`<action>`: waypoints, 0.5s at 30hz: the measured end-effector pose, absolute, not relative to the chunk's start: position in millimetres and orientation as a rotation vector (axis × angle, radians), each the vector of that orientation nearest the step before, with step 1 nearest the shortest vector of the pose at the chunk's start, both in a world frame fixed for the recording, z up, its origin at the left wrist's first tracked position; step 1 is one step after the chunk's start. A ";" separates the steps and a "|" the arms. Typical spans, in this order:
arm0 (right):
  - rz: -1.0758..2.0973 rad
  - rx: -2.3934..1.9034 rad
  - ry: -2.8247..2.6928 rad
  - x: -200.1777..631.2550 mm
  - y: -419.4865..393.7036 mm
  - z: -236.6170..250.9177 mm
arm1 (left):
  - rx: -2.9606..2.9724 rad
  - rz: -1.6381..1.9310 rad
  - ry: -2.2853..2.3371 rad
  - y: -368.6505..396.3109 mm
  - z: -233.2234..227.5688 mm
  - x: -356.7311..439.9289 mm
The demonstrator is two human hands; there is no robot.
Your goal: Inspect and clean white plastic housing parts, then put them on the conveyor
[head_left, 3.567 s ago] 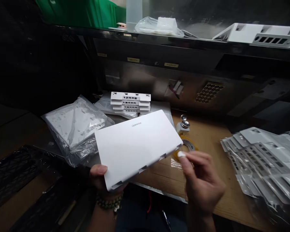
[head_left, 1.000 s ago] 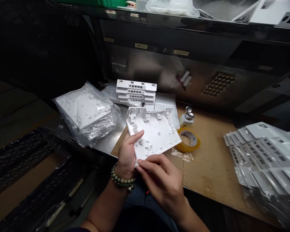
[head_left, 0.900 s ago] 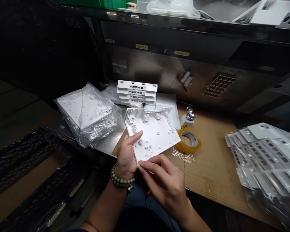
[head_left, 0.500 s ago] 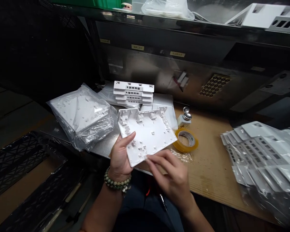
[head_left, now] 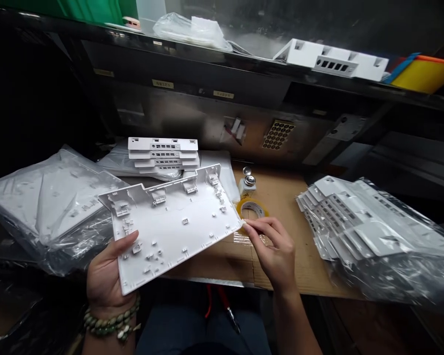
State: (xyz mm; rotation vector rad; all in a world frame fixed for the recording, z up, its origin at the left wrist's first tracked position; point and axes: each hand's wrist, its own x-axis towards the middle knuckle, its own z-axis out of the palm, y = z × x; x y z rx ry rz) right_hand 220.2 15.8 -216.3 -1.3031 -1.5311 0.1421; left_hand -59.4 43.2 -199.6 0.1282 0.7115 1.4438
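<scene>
A white plastic housing shell is held up over the front of the bench, its inner side with clips and posts facing me. My left hand grips its lower left corner, thumb on the inner face and fingers underneath. At the shell's right corner, my right hand pinches the edge between thumb and fingertips. Just behind that hand lies a roll of yellow tape, partly covered by it. A small bottle with a metal cap stands behind the tape.
Bagged white shells lie left and right. More shells are stacked at the back. Overhead, a shelf crosses the view, carrying another white shell and a yellow container. Cardboard covers the bench. A red-handled tool is below its edge.
The shell has come nearer and looks larger. My right hand has shifted from its bottom edge to its right corner. The camera view has turned to the right.
</scene>
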 end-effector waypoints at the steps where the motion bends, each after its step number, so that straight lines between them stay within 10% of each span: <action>1: 0.139 -1.298 -1.530 221.0 15.3 -216.9 | 0.123 1.441 0.697 43.5 -201.5 -59.3; 15: 0.089 -1.309 -1.591 250.2 29.6 -218.0 | 0.161 1.371 0.647 45.0 -228.9 -71.1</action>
